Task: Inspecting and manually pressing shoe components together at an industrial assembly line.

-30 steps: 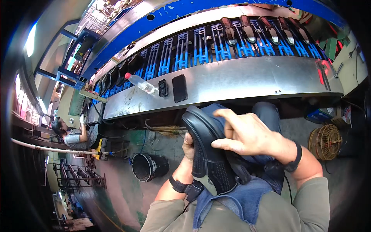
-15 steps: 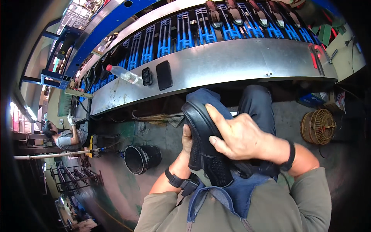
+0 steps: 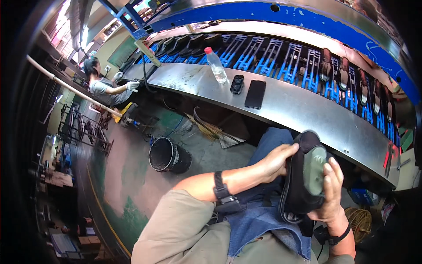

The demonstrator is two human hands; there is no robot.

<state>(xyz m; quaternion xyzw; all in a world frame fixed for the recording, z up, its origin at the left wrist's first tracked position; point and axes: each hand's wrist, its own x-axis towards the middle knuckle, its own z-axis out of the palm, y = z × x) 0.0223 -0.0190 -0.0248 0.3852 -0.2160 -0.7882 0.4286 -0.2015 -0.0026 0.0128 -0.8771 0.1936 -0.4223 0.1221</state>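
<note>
Black shoe (image 3: pixel 295 185) between both hands, pinched at one edge by the left hand (image 3: pixel 277 163), clasped along the opposite side by the right hand (image 3: pixel 332 193). Phone (image 3: pixel 255 94) on tabletop (image 3: pixel 303 110), beyond the left hand.

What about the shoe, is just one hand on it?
No: the left hand is on one side of the shoe, the right hand on the other.

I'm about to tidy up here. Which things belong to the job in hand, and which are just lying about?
Job in hand:
- black shoe with grey-green block, held by left hand and right hand
- blue racks, probably

Apparently lying about:
- plastic bottle
- black phone
</note>
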